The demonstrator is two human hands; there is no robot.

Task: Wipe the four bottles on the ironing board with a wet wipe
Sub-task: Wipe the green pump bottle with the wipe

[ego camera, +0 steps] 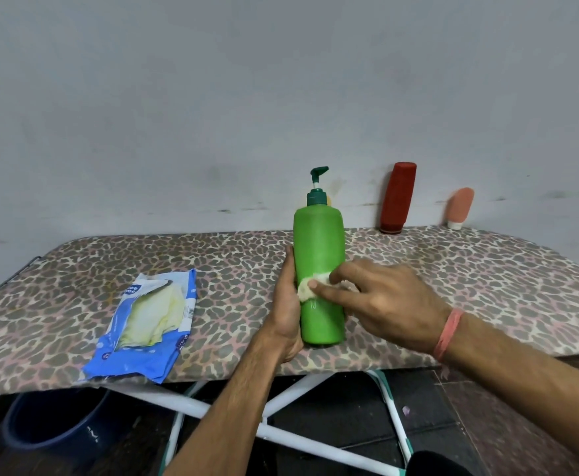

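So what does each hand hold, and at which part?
Left hand grips the green bottle at its lower body. Right hand pinches the crumpled wet wipe against it.

Little can be read. The blue wet-wipe packet lying open on the ironing board carries a round blue logo near its top left corner with white letters that look like "ee" over "ee" — the full word is cut off. A barcode sits on its right edge, digits too small to read. The bottles show no legible label — none at all.
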